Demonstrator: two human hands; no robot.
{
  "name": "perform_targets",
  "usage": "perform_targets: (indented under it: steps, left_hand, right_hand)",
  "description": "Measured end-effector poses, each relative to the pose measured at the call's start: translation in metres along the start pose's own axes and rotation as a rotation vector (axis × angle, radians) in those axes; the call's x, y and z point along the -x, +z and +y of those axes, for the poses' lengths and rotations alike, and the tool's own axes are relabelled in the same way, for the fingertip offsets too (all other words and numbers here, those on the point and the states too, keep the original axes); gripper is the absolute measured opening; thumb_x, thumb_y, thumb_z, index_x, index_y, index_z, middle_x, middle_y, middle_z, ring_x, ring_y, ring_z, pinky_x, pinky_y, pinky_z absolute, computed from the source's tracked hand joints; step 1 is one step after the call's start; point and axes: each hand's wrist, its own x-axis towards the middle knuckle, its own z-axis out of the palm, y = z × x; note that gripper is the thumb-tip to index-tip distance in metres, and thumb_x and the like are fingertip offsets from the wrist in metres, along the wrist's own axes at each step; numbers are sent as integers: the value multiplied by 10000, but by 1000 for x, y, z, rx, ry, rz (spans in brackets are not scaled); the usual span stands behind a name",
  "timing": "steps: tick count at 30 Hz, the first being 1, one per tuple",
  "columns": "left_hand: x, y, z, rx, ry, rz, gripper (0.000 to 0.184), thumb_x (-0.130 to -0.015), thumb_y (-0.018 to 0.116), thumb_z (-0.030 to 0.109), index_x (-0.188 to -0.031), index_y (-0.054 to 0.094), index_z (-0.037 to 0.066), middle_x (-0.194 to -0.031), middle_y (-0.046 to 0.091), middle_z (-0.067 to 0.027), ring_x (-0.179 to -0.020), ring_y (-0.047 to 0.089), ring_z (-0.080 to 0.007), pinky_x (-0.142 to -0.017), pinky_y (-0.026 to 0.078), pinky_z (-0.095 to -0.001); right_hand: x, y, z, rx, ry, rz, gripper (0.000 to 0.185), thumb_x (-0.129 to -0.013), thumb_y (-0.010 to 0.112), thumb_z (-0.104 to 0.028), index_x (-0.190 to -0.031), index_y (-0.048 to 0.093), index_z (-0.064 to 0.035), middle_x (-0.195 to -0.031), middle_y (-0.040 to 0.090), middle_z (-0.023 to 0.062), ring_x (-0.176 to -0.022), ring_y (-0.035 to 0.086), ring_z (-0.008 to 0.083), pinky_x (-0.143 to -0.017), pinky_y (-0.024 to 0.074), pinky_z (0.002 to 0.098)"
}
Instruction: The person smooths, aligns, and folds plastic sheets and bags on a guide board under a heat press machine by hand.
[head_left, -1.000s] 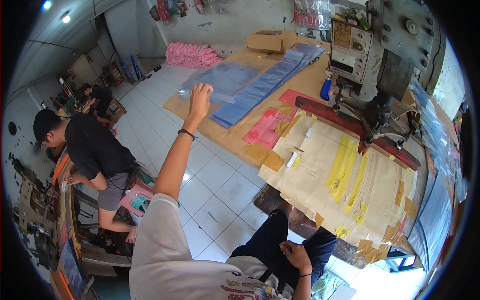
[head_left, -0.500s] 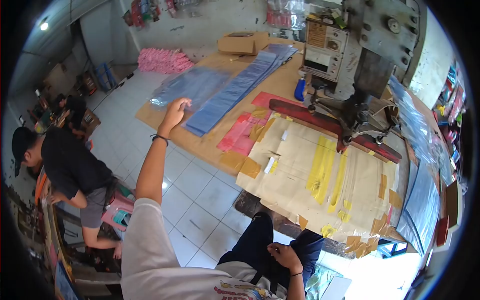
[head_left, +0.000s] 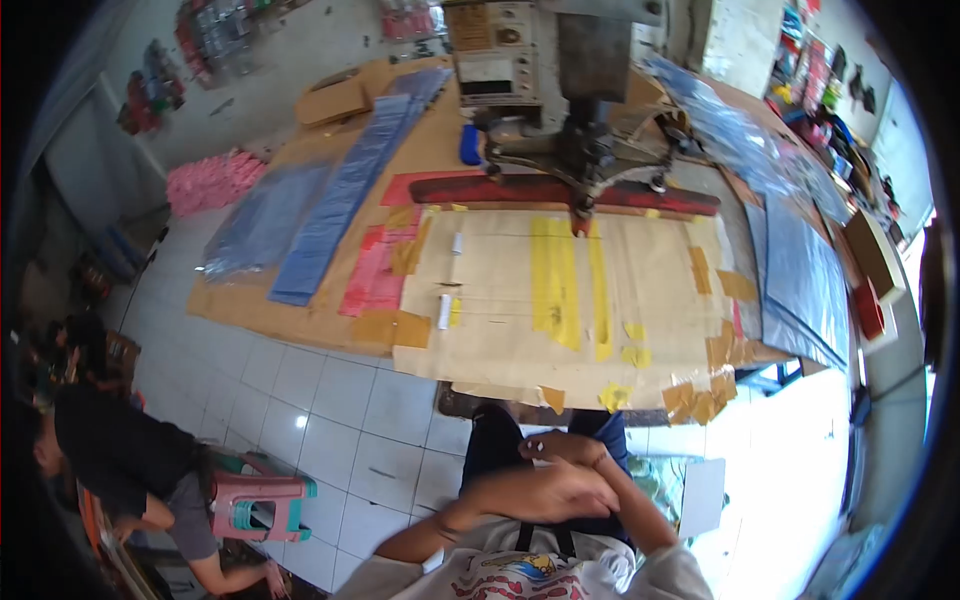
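Over my lap, my left hand (head_left: 560, 492) crosses in front of my right wrist, its fingers smeared by motion. I cannot tell whether it touches the wrist. Just beyond it, my right hand (head_left: 562, 447) has its fingers curled in; small pale spots show at the fingertips, and whatever they hold, if anything, is not clear. Both hands are below the front edge of a tan sheet (head_left: 490, 350) taped onto the worktable. Yellow tape strips (head_left: 553, 290) run across that sheet. A long red press bar (head_left: 470, 190) lies across its far side, beneath a metal press head (head_left: 592, 140).
Blue plastic sheets (head_left: 335, 215) and a clear plastic stack (head_left: 265, 220) lie on the table's left; more blue sheets (head_left: 805, 275) are at right. A control box (head_left: 495, 60) stands behind. A person (head_left: 125, 450) bends at lower left beside a pink stool (head_left: 262, 500).
My left hand has come back from near the plastic sheets at left to my lap, over my right wrist. The view has turned right, and the table sits further left.
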Motion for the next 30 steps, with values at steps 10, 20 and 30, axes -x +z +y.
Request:
perform_targets:
  steps: [10,20,30]
  left_hand:
    - [-49,158,-35,532,-522,-127,750,-1043,459,565,-1479,308,-26,-1343,556,-192,-1266,542,-224,-1099,398,-377]
    - [16,170,-24,1483,-384,-511,846,-991,432,687,-1458,404,-18,-1391,561,-126,-1281,546,-214,-1081,424,-351]
    - [69,128,-13,1350,-496,-337,789,-1005,429,656,-1415,434,-18,-1352,579,-129,-1263,557,-224,-1073,429,-366]
  right_hand:
    - [-34,10,38,381,178,-163,404,-928,560,-402,-1090,755,-88,-1110,731,185,-1062,685,361,-966,514,476]
    - [-59,20,38,456,320,-212,415,-851,631,-371,-1035,752,-19,-1046,746,202,-1017,713,361,-924,532,439]
    - [-94,4,16,165,216,404,383,-821,664,-307,-1048,741,-9,-1048,747,194,-1017,712,330,-923,524,409]
